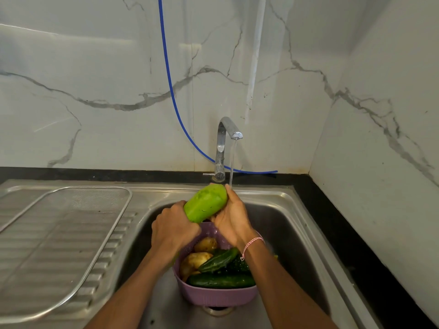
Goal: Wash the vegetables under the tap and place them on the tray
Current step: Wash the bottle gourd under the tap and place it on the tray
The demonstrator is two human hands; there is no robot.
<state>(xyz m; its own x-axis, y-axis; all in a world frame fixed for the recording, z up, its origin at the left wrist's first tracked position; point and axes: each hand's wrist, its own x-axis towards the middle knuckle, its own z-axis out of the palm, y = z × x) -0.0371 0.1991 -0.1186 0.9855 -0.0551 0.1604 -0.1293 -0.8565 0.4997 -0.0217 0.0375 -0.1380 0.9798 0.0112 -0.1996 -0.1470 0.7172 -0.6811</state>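
Note:
A light green gourd (205,202) is held over the sink (297,233), just under the running tap (225,136). My left hand (173,230) grips its lower end. My right hand (231,216) wraps its upper right side, where the water stream lands. Below my hands, a purple colander (218,296) stands in the basin with potatoes (196,260) and dark green cucumbers (222,281) in it. A wire mesh tray (71,210) lies on the drainboard to the left, with nothing on it.
A blue hose (171,91) hangs down the marble wall and runs behind the tap. The black counter (332,222) borders the sink on the right and back. The ribbed steel drainboard (35,269) fills the left side.

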